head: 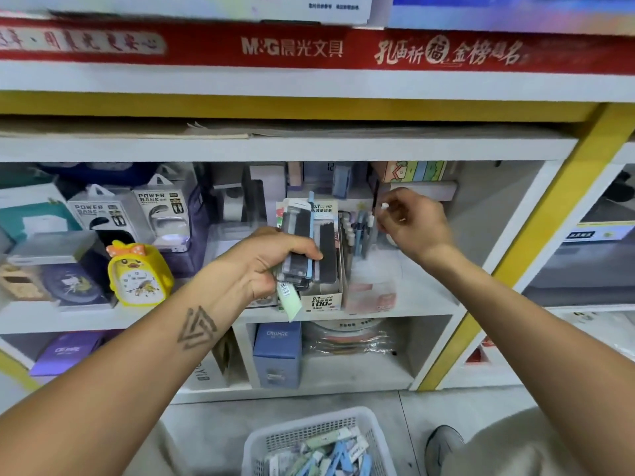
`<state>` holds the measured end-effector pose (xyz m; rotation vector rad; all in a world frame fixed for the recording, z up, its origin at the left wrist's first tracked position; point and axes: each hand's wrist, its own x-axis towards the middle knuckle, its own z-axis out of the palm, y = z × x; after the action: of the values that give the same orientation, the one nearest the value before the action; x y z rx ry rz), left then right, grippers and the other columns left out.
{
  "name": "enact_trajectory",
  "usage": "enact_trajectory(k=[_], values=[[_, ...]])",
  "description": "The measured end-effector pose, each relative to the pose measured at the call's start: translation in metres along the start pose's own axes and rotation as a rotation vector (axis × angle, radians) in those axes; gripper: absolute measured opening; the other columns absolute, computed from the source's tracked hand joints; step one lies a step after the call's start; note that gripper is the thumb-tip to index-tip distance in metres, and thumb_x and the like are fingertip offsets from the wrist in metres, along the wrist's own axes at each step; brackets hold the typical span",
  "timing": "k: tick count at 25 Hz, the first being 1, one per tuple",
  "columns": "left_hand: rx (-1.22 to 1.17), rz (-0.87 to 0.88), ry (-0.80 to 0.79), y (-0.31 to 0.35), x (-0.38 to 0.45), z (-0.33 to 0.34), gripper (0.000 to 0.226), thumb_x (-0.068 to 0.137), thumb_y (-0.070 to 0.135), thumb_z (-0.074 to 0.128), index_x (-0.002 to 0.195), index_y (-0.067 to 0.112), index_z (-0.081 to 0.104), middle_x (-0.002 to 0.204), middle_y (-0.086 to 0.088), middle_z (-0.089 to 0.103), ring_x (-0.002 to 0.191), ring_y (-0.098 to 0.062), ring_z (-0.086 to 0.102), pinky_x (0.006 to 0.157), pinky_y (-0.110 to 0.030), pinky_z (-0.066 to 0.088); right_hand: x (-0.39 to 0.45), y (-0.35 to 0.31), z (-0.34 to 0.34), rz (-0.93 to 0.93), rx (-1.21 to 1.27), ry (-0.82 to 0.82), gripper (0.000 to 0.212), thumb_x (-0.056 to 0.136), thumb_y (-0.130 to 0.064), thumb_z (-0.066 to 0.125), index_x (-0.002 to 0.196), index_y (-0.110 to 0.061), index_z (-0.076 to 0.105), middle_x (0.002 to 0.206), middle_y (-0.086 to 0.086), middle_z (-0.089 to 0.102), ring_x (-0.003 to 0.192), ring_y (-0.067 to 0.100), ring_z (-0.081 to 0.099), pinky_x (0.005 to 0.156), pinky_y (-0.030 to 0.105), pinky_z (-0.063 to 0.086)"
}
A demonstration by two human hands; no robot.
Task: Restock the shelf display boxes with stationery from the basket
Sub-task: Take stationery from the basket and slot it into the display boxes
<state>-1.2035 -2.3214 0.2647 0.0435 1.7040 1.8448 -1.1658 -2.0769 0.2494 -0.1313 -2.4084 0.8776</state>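
Centre of frame: left hand [271, 266] curled tight around a fanned stack of flat dark-and-pale-blue stationery packs [302, 242], one pale green pack [289, 302] slipping out below the fist. Held just in front of the white cardboard display box printed "0.7 HB" [323, 298] on the middle shelf [429, 304], probably as a ready supply for feeding in one at a time.

Right of centre: right hand [409, 221] raised over the neighbouring clear display box of upright pens [360, 231], fingers curled, pinching a small white piece [384, 207]; too blurred to name. Looks like a pen being set or straightened.

Bottom centre: white perforated plastic basket [309, 438] on the floor between the knees, holding loose green, blue and white packs. Plenty left; restocking judged far from finished.

Packs thin, card-backed, slippery when stacked; loose lower one at risk of dropping.
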Motion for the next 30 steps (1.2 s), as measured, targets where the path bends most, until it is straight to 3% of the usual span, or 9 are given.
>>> enact_trajectory(k=[4,6,9,13,16,19,23,27,30], values=[[0.006,0.008,0.021,-0.001,0.005,0.006,0.051,0.064,-0.018,0.073,0.114,-0.008,0.066,0.107,-0.032,0.069,0.095,-0.045,0.069,0.083,-0.063,0.054,0.001,0.006,0.006,0.029,0.070,-0.105,0.011,0.091,-0.019,0.069,0.095,-0.030,0.067,0.079,0.000,0.071,0.073,0.016,0.073,0.077,0.045,0.061],[0.012,0.014,0.034,-0.002,0.006,0.007,0.046,0.064,-0.018,0.072,0.110,-0.008,0.068,0.102,-0.030,0.071,0.083,-0.040,0.072,0.077,-0.057,0.058,-0.003,0.007,0.008,0.015,0.069,-0.126,0.013,0.091,-0.017,0.070,0.096,-0.029,0.067,0.080,0.001,0.071,0.074,0.016,0.073,0.077,0.044,0.062],[0.007,0.011,0.051,-0.005,0.007,0.005,0.044,0.064,-0.017,0.072,0.107,-0.007,0.070,0.095,-0.026,0.073,0.072,-0.034,0.073,0.065,-0.045,0.061,-0.006,0.008,0.002,-0.048,-0.063,-0.022,0.012,0.093,-0.014,0.067,0.101,-0.022,0.069,0.076,-0.009,0.069,0.074,0.011,0.071,0.078,0.039,0.061],[-0.008,0.014,0.050,-0.006,0.007,0.005,0.041,0.063,-0.018,0.073,0.102,-0.006,0.071,0.088,-0.024,0.074,0.067,-0.033,0.073,0.059,-0.040,0.059,-0.005,0.007,-0.009,0.078,0.098,-0.023,0.013,0.093,-0.004,0.066,0.095,-0.017,0.064,0.076,0.002,0.072,0.070,0.014,0.074,0.079,0.040,0.062],[-0.018,0.014,0.049,-0.006,0.006,0.004,0.036,0.064,-0.018,0.072,0.097,-0.004,0.073,0.089,-0.024,0.074,0.069,-0.034,0.073,0.060,-0.042,0.059,-0.008,0.001,-0.005,0.074,0.177,-0.085,0.029,0.091,-0.002,0.068,0.086,-0.029,0.058,0.074,0.009,0.071,0.066,0.011,0.073,0.074,0.035,0.063],[-0.022,0.006,0.050,-0.006,0.005,0.002,0.038,0.064,-0.019,0.071,0.098,-0.003,0.073,0.091,-0.025,0.074,0.073,-0.036,0.074,0.062,-0.045,0.059,-0.012,-0.002,0.001,0.034,0.167,-0.139,0.035,0.090,0.000,0.069,0.084,-0.032,0.056,0.074,0.011,0.068,0.066,0.014,0.073,0.074,0.039,0.063],[-0.039,-0.004,0.041,-0.004,0.002,0.002,0.038,0.065,-0.020,0.069,0.099,-0.003,0.072,0.090,-0.025,0.074,0.073,-0.036,0.074,0.059,-0.046,0.059,-0.013,-0.002,0.004,0.014,0.170,-0.180,0.029,0.091,0.000,0.069,0.087,-0.026,0.058,0.076,0.009,0.068,0.068,0.015,0.073,0.075,0.048,0.062],[-0.027,-0.010,0.050,-0.004,-0.002,0.006,0.049,0.065,-0.020,0.070,0.112,-0.006,0.067,0.098,-0.028,0.072,0.074,-0.037,0.073,0.068,-0.055,0.060,-0.017,-0.005,0.007,-0.029,0.101,-0.259,0.029,0.090,-0.004,0.069,0.086,-0.030,0.059,0.075,-0.001,0.068,0.070,0.008,0.072,0.074,0.041,0.062],[-0.031,-0.007,0.053,-0.005,-0.003,0.008,0.059,0.064,-0.020,0.071,0.121,-0.007,0.062,0.104,-0.029,0.070,0.083,-0.040,0.072,0.073,-0.059,0.058,-0.021,-0.007,0.010,-0.044,-0.002,-0.349,0.017,0.094,-0.010,0.067,0.090,-0.027,0.065,0.080,-0.003,0.072,0.075,0.004,0.071,0.076,0.037,0.060]])
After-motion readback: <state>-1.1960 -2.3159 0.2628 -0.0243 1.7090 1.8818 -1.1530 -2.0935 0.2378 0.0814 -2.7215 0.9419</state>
